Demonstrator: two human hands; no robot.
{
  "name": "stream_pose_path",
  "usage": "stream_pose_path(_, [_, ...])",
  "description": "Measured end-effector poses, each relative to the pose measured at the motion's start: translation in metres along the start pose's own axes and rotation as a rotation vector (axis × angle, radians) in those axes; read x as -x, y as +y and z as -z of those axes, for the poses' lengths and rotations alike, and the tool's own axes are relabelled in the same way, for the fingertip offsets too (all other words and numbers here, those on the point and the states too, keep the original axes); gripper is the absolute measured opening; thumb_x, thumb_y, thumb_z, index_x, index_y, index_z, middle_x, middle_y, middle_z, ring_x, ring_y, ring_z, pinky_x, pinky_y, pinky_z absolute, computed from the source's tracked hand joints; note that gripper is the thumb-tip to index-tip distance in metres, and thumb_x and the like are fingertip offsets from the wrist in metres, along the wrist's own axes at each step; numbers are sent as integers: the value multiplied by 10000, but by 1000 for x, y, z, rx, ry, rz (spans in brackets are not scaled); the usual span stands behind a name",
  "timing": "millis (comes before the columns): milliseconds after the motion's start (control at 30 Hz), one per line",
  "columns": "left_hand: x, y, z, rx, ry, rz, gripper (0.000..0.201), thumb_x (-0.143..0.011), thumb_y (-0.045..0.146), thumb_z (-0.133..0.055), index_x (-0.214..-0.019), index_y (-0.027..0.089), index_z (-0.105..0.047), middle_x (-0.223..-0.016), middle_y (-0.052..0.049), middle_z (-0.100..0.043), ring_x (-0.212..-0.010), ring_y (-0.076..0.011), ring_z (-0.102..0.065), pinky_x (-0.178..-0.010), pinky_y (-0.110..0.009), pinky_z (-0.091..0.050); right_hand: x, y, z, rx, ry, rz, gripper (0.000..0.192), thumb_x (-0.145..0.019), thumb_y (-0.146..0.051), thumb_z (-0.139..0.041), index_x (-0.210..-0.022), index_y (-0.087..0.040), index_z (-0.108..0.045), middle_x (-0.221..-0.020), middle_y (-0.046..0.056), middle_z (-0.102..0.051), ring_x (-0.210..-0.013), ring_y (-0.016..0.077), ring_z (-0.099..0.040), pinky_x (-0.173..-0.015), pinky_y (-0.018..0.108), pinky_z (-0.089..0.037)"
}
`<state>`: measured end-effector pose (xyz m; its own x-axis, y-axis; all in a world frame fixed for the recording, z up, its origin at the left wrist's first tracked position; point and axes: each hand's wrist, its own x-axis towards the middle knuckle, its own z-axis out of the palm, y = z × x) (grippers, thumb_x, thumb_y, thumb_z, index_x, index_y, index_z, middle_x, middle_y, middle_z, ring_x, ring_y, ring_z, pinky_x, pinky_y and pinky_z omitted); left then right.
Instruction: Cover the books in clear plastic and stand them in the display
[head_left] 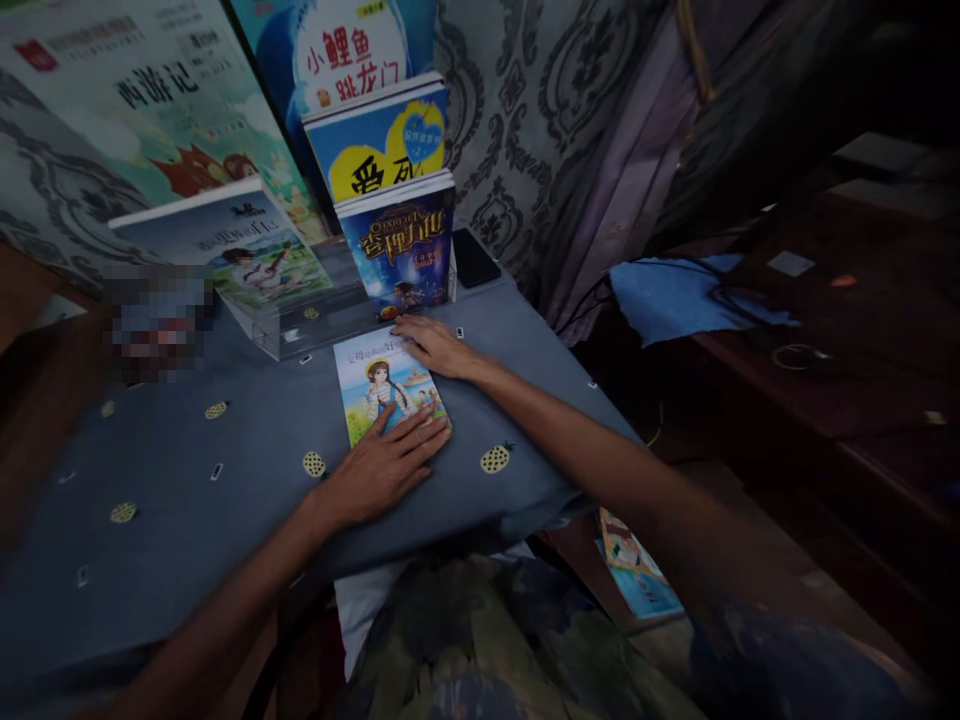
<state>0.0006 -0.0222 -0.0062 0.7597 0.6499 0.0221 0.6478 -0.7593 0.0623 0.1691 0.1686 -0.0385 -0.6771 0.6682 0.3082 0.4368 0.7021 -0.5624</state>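
A paperback book (367,357) lies face up on the cloth-covered table, its cover showing a drawn girl with braids and a yellow hat. My left hand (391,458) rests flat across its lower part, fingers stretched out and slightly apart. At the upper right corner, my right hand (436,347) lies over the edge with its fingers extended. Just behind the book, a dark blue book (401,245) stands in a clear display rack. Part of the lying book's title and its lower right area are hidden under my hands.
A yellow-and-blue book (375,140) and larger picture books stand behind. Another book (262,245) leans in a clear stand (277,340) at left. A dark phone (475,258) lies right of the rack. Blue cloth (675,300) and cables are at right; books (637,570) lie below the table.
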Motion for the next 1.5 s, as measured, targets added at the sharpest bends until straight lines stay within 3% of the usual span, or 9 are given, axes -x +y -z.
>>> stream_pose_path(167, [22,-3,-2,-9,53,127,548,-1077,371,-332,-1603,244,-245,-1602,-77,-428,-1541,-191,-277,-1279,-479,-179,0,-5,1,40,0,-23,426,-964,-201,-483,-1365,-114,-597,-1496,174,-541,-1414,292,-461,-1185,483,-346])
stream_pose_path(333, [41,-16,2,-66,48,169,499,-1078,340,-341,-1573,279,-342,-1581,-64,-460,-1522,-201,-326,-1249,-463,-269,5,-17,6,122,38,-20,376,-939,-203,-510,-1273,-106,-655,-1288,164,-664,-1228,311,-558,-1112,484,-402])
stream_pose_path(567, [91,-59,21,-115,21,282,441,-1056,359,-408,-1491,355,-483,-1502,-59,-556,-1421,-247,-494,-1197,-547,-336,26,-43,24,278,74,-227,311,-981,-261,-468,-1117,-155,-728,-1066,141,-743,-980,280,-644,-865,371,-479])
stream_pose_path(733, [118,-87,36,-132,0,456,457,-1023,289,-357,-1426,313,-572,-1478,-75,-579,-1397,-281,-520,-1159,-592,-371,49,-57,25,98,99,-266,305,-981,-282,-457,-932,-183,-742,-747,42,-723,-663,174,-617,-645,269,-404])
stream_pose_path(900, [81,-76,48,-132,20,553,415,-956,206,-402,-1250,251,-691,-1387,-86,-658,-1344,-302,-562,-1115,-550,-431,56,-60,25,-118,72,-218,297,-972,-263,-468,-882,-155,-730,-672,14,-683,-614,142,-578,-619,251,-381])
stream_pose_path(1000, [32,-45,47,-47,75,520,355,-1010,310,-433,-1277,226,-651,-1329,-89,-685,-1230,-259,-627,-1053,-418,-497,53,-58,25,-174,69,-232,293,-967,-245,-470,-829,-154,-712,-627,6,-663,-609,141,-583,-626,249,-393])
stream_pose_path(1167, [-27,1,37,-193,64,434,337,-979,355,-562,-1230,140,-629,-1223,-153,-691,-1169,-314,-614,-1000,-454,-506,57,-53,21,-264,161,-228,272,-955,-278,-496,-825,-160,-704,-700,21,-710,-640,150,-625,-627,244,-433])
stream_pose_path(1333, [-34,3,21,-341,134,406,245,-971,284,-581,-1116,107,-670,-1175,-165,-713,-1117,-311,-648,-945,-432,-535,65,-45,22,-512,188,-146,365,-973,-424,-475,-962,-155,-722,-771,37,-733,-642,147,-649,-621,241,-492])
stream_pose_path(1500, [-30,-5,8,-417,230,330,287,-1006,279,-520,-1140,83,-682,-1194,-183,-726,-1111,-300,-678,-908,-403,-564,64,-43,25,-609,81,-128,468,-986,-518,-462,-1010,-131,-724,-774,41,-729,-504,92,-538,-528,218,-450])
